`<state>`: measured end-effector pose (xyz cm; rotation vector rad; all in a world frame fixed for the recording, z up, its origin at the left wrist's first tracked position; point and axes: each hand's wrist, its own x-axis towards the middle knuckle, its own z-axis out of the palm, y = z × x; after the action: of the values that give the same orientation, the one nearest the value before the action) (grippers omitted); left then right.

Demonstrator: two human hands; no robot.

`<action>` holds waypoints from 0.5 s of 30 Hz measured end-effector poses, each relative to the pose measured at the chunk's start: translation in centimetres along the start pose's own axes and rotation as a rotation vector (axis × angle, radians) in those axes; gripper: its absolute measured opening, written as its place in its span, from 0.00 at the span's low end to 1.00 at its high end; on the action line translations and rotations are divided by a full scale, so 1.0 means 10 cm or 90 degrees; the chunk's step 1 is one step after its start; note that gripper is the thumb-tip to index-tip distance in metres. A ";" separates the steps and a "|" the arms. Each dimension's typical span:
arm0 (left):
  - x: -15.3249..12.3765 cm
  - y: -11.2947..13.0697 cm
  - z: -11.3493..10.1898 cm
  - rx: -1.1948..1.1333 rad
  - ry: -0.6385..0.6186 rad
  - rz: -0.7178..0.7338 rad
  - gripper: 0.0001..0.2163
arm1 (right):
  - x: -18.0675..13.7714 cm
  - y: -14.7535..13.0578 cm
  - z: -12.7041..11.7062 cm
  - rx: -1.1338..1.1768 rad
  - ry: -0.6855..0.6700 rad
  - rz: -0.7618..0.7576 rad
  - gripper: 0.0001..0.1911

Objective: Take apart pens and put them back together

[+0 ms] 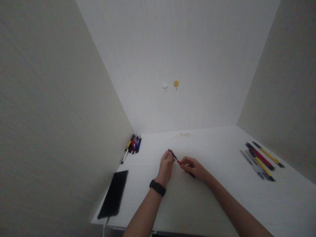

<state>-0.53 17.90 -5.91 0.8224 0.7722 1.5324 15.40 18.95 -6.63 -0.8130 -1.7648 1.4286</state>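
Note:
A red and black pen point(178, 162) slants between my two hands, just above the white tabletop. My left hand point(166, 167), with a black band on its wrist, is closed at the pen's black upper end. My right hand point(194, 167) pinches the red barrel, and the pen's dark lower end sticks out beneath its fingers. The fingers hide parts of the pen, so whether the black piece is a separate cap I cannot tell.
To the left lies a pile of mixed pens point(133, 144) by the wall, with a black phone point(114, 194) and its white cable point(105, 225) nearer. Several yellow, red and clear pens point(261, 159) lie at right. Two hooks, white point(165, 85) and yellow point(176, 83), are on the back wall.

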 end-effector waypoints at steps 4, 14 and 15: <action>0.00 0.01 0.01 -0.044 0.026 -0.005 0.11 | -0.01 0.00 0.00 0.009 -0.020 0.007 0.17; 0.06 0.02 -0.09 -0.204 0.118 -0.026 0.14 | -0.01 0.00 0.00 -0.018 -0.038 0.003 0.16; 0.06 0.02 -0.10 -0.216 0.129 -0.022 0.13 | -0.01 0.00 0.00 -0.020 -0.038 0.003 0.16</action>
<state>-1.53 18.47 -6.18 0.4059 0.6436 1.6734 15.42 18.85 -6.63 -0.7986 -1.8354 1.4444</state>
